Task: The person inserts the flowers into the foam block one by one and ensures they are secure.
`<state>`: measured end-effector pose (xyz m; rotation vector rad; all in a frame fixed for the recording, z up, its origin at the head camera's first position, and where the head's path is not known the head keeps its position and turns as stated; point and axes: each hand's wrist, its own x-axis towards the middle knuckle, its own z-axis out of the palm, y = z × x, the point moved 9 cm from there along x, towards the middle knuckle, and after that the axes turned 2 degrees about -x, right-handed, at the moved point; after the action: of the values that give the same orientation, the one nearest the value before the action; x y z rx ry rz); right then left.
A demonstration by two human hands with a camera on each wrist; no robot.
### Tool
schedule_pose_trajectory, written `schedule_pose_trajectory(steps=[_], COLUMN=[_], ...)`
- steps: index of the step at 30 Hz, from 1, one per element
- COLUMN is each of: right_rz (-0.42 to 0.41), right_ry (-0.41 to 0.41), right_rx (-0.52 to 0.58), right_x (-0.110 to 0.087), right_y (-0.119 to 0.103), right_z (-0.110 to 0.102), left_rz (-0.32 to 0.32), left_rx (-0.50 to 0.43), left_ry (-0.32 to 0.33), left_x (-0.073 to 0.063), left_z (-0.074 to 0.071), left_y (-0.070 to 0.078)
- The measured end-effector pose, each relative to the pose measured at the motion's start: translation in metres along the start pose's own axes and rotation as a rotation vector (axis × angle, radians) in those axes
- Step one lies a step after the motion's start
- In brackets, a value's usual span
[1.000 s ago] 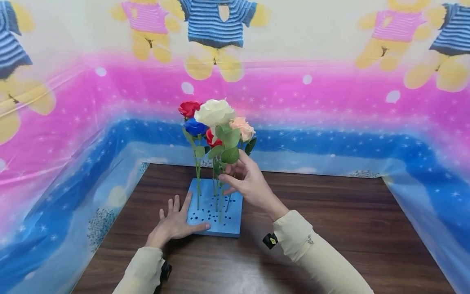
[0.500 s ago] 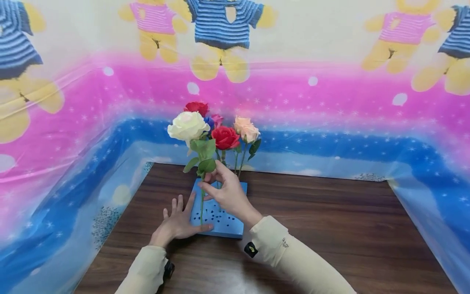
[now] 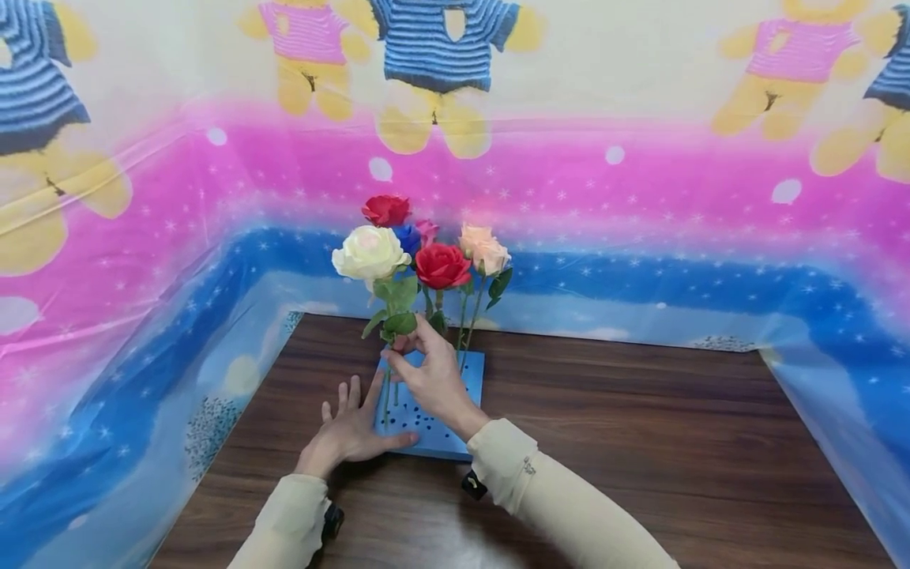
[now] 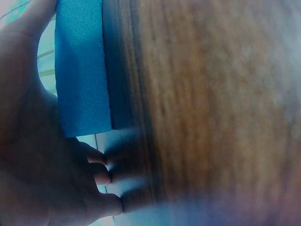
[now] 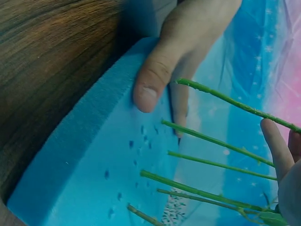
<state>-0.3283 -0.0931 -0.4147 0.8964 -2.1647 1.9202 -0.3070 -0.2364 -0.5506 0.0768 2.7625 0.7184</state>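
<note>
My right hand (image 3: 435, 378) pinches the green stem of a white rose (image 3: 370, 253) between thumb and fingers. In the right wrist view that stem (image 5: 225, 98) slants down, its cut end close over the block near the left thumb. The blue foam block (image 3: 444, 446) is dotted with small holes. My left hand (image 3: 348, 436) steadies its left front corner, thumb (image 5: 151, 89) along the top and the other fingers spread out to the left. Standing in the block are red roses (image 3: 442, 265), a blue rose (image 3: 407, 239), a pink rose (image 3: 427, 230) and a peach rose (image 3: 485, 249).
The block lies on a dark wood-grain table (image 3: 626, 442). Behind and to the sides hangs a patterned cloth (image 3: 640, 205) with printed bears. Other stems (image 5: 202, 188) stand close beside the one in my right hand.
My right hand has carried the white rose leftward from in front of the other roses, then slightly lower. The left hand has stayed on the block.
</note>
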Motion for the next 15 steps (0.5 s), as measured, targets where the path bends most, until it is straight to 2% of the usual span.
schedule_pose_trajectory(steps=[15], right_rz=[0.019], right_ry=[0.056], right_rx=[-0.063], right_x=[0.0], right_y=[0.017], right_z=[0.005], left_rz=[0.01], left_rx=[0.015], left_ry=[0.019], left_x=[0.0], left_z=[-0.001], left_y=[0.001])
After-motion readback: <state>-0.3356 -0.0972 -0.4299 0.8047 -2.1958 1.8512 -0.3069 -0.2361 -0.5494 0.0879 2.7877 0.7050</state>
